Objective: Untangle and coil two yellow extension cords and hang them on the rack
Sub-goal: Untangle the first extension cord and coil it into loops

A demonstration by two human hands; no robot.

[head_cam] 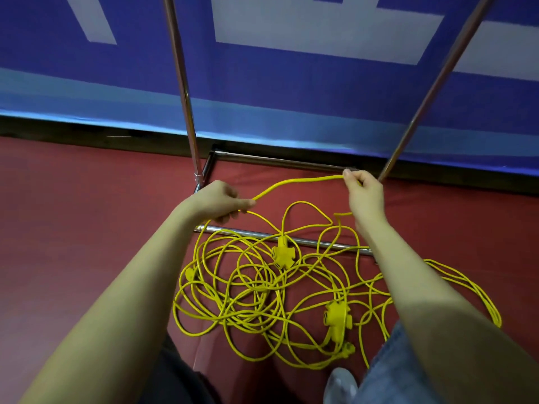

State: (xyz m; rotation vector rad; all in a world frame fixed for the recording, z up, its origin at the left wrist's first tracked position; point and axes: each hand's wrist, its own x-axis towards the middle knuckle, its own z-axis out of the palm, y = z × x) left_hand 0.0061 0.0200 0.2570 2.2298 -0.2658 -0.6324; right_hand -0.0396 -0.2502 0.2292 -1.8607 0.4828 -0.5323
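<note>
Two yellow extension cords (pixel 256 290) lie in one tangled heap on the red floor, partly over the rack's lower bar. A triple socket head (pixel 282 253) sits near the bar and a second one (pixel 335 314) lies lower right, with a plug (pixel 348 349) beside it. My left hand (pixel 218 202) grips a strand at the left. My right hand (pixel 363 191) pinches the same strand further right, so a raised length (pixel 294 182) arcs between the two hands above the heap.
The chrome rack (pixel 186 97) stands ahead: two uprights rise out of view and a floor frame (pixel 277 160) lies against a blue and white wall banner. My knees and a grey shoe (pixel 339 386) are at the bottom edge.
</note>
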